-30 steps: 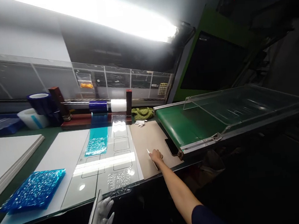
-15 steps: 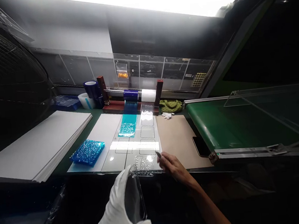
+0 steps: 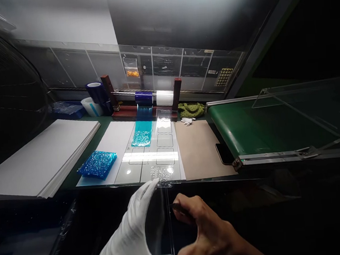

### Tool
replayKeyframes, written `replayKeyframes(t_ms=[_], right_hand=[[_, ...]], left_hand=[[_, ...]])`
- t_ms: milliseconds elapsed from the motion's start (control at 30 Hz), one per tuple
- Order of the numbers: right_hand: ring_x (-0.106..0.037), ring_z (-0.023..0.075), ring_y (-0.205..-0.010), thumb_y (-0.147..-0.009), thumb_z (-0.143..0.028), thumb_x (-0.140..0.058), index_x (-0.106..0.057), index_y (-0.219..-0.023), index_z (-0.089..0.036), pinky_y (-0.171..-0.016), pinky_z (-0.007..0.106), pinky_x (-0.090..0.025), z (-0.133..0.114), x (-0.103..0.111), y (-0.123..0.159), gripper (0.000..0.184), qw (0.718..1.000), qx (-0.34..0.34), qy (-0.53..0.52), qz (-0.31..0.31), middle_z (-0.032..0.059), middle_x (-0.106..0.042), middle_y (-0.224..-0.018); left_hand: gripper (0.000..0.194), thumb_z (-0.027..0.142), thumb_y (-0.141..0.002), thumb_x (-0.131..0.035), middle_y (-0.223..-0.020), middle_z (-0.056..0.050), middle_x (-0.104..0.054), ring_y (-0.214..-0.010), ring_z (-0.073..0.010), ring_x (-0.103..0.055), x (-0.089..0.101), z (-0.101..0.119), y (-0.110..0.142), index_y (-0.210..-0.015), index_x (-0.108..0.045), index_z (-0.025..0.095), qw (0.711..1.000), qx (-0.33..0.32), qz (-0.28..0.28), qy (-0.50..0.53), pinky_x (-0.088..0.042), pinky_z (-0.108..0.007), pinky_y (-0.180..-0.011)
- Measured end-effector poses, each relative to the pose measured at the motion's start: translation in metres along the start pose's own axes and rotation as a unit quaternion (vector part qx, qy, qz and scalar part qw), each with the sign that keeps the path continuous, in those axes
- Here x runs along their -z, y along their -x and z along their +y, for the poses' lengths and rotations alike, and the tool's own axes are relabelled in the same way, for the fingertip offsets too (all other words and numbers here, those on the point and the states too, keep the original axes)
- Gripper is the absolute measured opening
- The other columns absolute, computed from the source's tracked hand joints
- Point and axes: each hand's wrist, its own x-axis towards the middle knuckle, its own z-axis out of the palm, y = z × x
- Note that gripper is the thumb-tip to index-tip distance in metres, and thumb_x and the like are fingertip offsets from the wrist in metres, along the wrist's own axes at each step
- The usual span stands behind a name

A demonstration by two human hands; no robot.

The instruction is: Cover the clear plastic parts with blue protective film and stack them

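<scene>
In a white glove, my left hand (image 3: 128, 231) grips a thin clear rectangular panel (image 3: 170, 223) by its top and bottom ends, so the panel stands almost edge-on before me. My bare right hand (image 3: 211, 223) is just right of it. Pinched in its curled fingers is a small dark pointed tool (image 3: 180, 208), whose tip is close to the panel's face; its exact kind is unclear. The right thumb lies by the panel's lower end, and I cannot tell whether it touches. Beyond the hands, blue film (image 3: 142, 132) and clear film (image 3: 164, 126) run down from rolls over an outlined sheet.
A stack of white sheets (image 3: 46, 155) lies left, near a blue film stack (image 3: 98, 165). Brown board (image 3: 202, 152), a phone (image 3: 224, 153) and a green conveyor belt (image 3: 266, 126) are at right. Behind stands the wooden roll holder (image 3: 178, 98) beside a green pouch (image 3: 191, 109).
My right hand has come down and toward me from the bench edge to beside the panel. The panel has turned more edge-on and shifted slightly right. The head view has tilted down.
</scene>
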Motion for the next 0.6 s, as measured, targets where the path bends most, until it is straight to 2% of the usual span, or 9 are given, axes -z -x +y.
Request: replayKeyframes(t_ms=[233, 400, 600], right_hand=[[-0.054, 0.0182, -0.08, -0.032, -0.057, -0.083, -0.055, -0.097, -0.022, -0.071, 0.029, -0.054, 0.014, -0.009, 0.005, 0.079, 0.998, 0.011, -0.058, 0.011, 0.0006, -0.052, -0.085], [-0.054, 0.0172, -0.076, -0.033, -0.059, -0.082, -0.056, -0.094, -0.02, -0.075, 0.03, -0.055, 0.01, -0.005, 0.003, 0.077, 0.997, 0.032, -0.071, 0.002, -0.0018, -0.049, -0.075], [-0.05, 0.013, -0.072, -0.039, -0.06, -0.08, -0.055, -0.087, -0.02, -0.07, 0.022, -0.053, 0.012, -0.004, 0.012, 0.067, 0.996, 0.023, -0.089, -0.009, -0.0035, -0.047, -0.073]], left_hand=[[0.115, 0.055, -0.052, -0.075, -0.147, -0.012, -0.029, -0.13, -0.0382, -0.032, 0.004, 0.013, 0.0, -0.144, -0.012, 0.028, 1.0, -0.003, -0.022, 0.008, -0.039, -0.05, -0.102], [0.115, 0.057, -0.051, -0.075, -0.145, -0.012, -0.031, -0.129, -0.0371, -0.034, 0.002, 0.018, -0.003, -0.144, -0.014, 0.028, 0.999, -0.004, -0.032, 0.008, -0.042, -0.047, -0.101], [0.114, 0.061, -0.051, -0.073, -0.143, -0.014, -0.034, -0.127, -0.0378, -0.036, 0.003, 0.027, -0.01, -0.144, -0.017, 0.025, 0.998, -0.016, -0.058, 0.005, -0.042, -0.048, -0.099]])
